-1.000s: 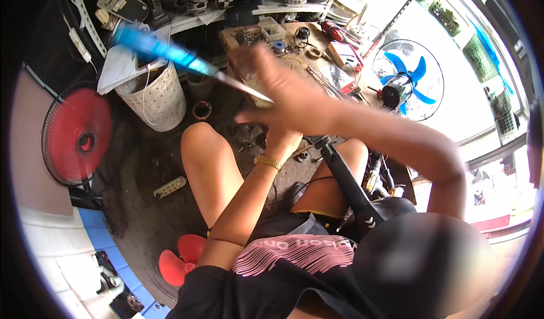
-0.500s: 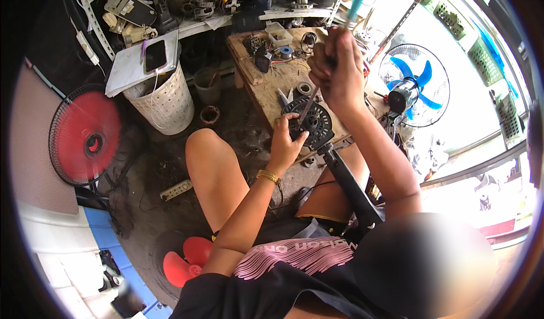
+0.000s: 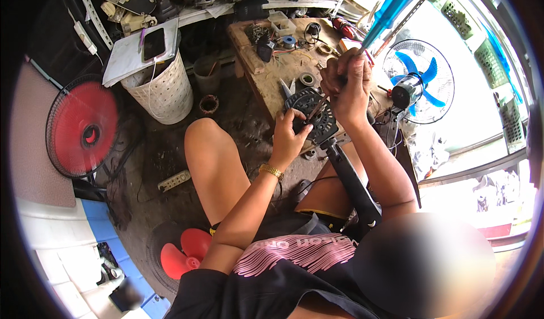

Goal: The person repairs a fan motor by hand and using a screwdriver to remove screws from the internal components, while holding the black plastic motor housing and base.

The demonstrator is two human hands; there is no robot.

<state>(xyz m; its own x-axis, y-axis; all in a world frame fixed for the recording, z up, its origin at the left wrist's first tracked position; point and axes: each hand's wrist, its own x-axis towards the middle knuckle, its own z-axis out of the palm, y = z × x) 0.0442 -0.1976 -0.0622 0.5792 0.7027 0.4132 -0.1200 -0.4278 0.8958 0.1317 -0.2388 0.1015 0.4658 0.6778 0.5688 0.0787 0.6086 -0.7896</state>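
In front of me, a round black slotted fan motor housing (image 3: 326, 127) sits atop a black fan stand neck (image 3: 352, 177) that slants down between my legs. My left hand (image 3: 290, 135) grips its near left side, thumb and index finger close to the screwdriver's tip. A thin screwdriver (image 3: 317, 108) slants down into the housing, its upper part hidden inside my closed right hand (image 3: 348, 86). Above that fist a long blue piece (image 3: 391, 10) rises to the upper edge; I cannot tell whether it belongs to the screwdriver.
Behind the housing is a wooden workbench (image 3: 249, 64) with scissors (image 3: 287, 88), a tape roll (image 3: 306, 79) and wires. A blue-bladed fan (image 3: 419, 84) stands at right. At left are a white basket (image 3: 167, 101), a red fan (image 3: 85, 126) and a power strip (image 3: 174, 181).
My right hand has come slightly down and to the right, with the screwdriver tilting over more. More of the blue piece shows. My left hand stays at the housing.
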